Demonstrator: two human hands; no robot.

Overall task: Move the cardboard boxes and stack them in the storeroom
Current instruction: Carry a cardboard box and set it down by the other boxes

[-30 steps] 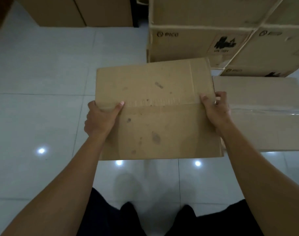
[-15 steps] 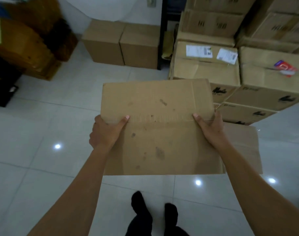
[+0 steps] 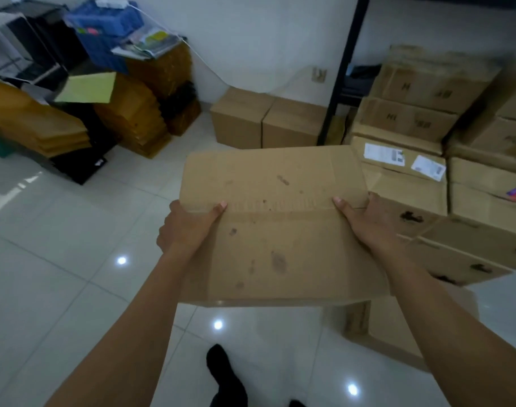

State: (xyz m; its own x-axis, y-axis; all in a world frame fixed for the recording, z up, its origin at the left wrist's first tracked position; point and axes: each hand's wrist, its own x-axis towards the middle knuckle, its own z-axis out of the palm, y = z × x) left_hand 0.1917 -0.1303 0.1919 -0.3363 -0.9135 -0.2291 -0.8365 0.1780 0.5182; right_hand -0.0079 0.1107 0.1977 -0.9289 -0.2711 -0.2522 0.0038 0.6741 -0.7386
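Both hands had carried the cardboard box point(image 3: 280, 224) higher and away from the stack point(image 3: 427, 207). Left hand point(image 3: 186, 227) and right hand point(image 3: 368, 224) gripped its edges, mid-carry. Next probably came walking it to a stacking spot.

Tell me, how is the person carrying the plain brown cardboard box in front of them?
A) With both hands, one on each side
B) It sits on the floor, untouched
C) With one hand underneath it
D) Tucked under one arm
A: the left hand and the right hand each hold one side of the cardboard box, thumbs on top, up off the tiled floor.
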